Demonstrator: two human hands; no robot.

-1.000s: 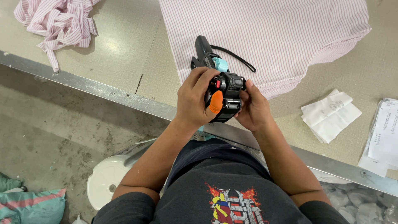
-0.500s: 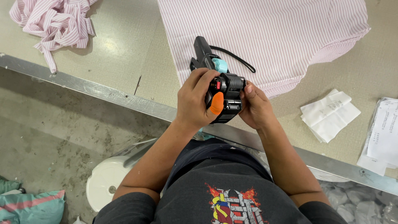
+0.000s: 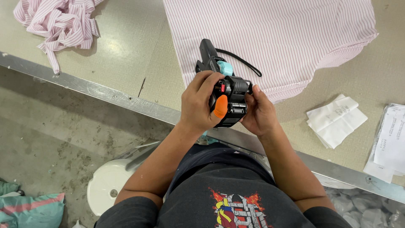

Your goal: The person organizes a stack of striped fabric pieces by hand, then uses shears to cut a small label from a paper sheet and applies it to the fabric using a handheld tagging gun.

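Near the centre of the frame the person holds a black handheld labelling gun (image 3: pixel 225 90) just above the near edge of the table (image 3: pixel 122 50), its nose pointing away toward the top of the picture and a black wrist strap (image 3: pixel 240 63) trailing off it onto the cloth. The left hand (image 3: pixel 202 101) is wrapped around the gun's left side, fingers curled over the top, with an orange rubber cot (image 3: pixel 220 106) on the thumb pressed against the body. The right hand (image 3: pixel 257 112) cups the right side, its fingertips pinching at the ribbed roller section near the head. Compared with the frames from a second and half a second ago, almost nothing has shifted: the gun sits in the same place and both hands keep the same grip, with only a slight adjustment of the right fingers, so the fiddling with the roller end seems ongoing. Behind the gun, a flat stack of pink striped fabric (image 3: pixel 270 38) fills the upper centre and right; a crumpled striped bundle (image 3: pixel 57 21) lies at upper left, and folded white paper (image 3: pixel 335 120) at right.
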